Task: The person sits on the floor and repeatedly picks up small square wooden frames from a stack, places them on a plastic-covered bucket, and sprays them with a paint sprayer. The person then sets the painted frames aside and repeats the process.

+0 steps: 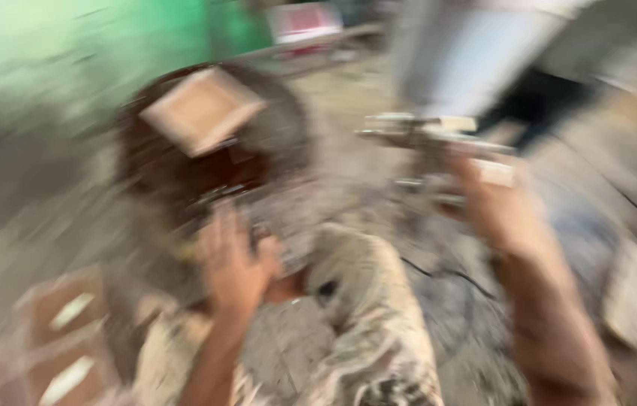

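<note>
The picture is heavily blurred by motion. My left hand (pixel 234 263) rests against the lower edge of a dark, rusty round metal part (pixel 213 143) with a pale square plate on top; whether the fingers grip it is unclear. My right hand (pixel 495 207) is raised and closed around a silvery metal tool (pixel 424 135) that sticks out to the left. Both forearms reach up from the bottom edge, over my patterned trouser knee (pixel 364 316).
The ground is rough grey concrete with a crack (pixel 439 271). A green wall (pixel 93 37) stands at the back left, a pale cylinder-like object (pixel 469 53) at the top right. Blurred reddish blocks (pixel 63 331) lie at the lower left.
</note>
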